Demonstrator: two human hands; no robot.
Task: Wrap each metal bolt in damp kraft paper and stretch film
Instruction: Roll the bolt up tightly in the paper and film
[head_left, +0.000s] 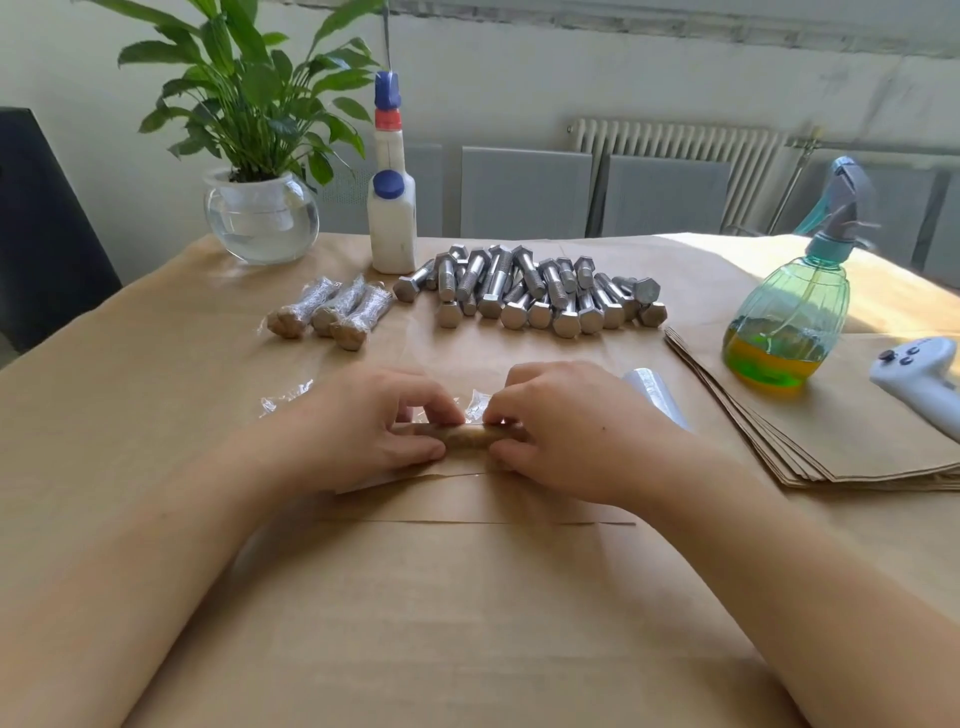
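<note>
On the paper-covered worktop (467, 623), the left hand (358, 426) and right hand (566, 431) pinch the ends of a paper-wrapped bolt (470, 436) lying on stretch film (478, 402). Rolling evenly with the film taut should seal it. Bare bolts (530, 293) and wrapped ones (332, 312) sit well apart beyond; the near side is open.

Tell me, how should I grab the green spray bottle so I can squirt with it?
Hold the spray bottle by its thin neck, just under the grey trigger head, not round its wide belly. It stands upright at the right of the table, so coming from the right side with your right hand looks easiest. The neck is narrow enough for fingers to wrap, and a finger probably reaches the trigger from there.
</note>
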